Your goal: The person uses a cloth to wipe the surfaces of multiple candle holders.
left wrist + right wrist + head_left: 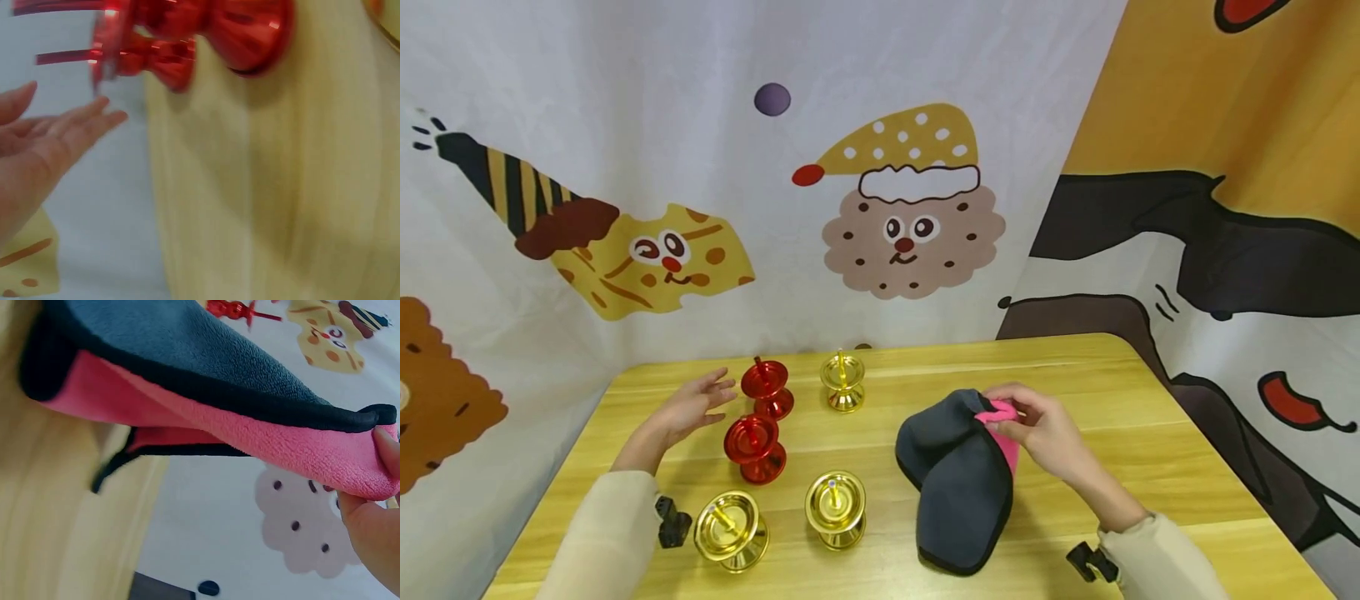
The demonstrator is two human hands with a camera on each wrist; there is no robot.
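Observation:
My right hand pinches an edge of a two-sided cloth, grey on one face and pink on the other, with black edging. The right wrist view shows thumb and fingers gripping the raised pink corner, while the rest of the cloth drapes down toward the tabletop. On the left, my left hand hovers with fingers extended, holding nothing. Closest to it are two shiny red candlesticks, the nearer red candlestick standing just right of the wrist. Both have a dish top with a central spike and a flared foot.
Three gold candlesticks stand upright: one at the back, one at front left and one at front middle. They share a light wooden table. A printed cartoon curtain hangs right behind its far edge.

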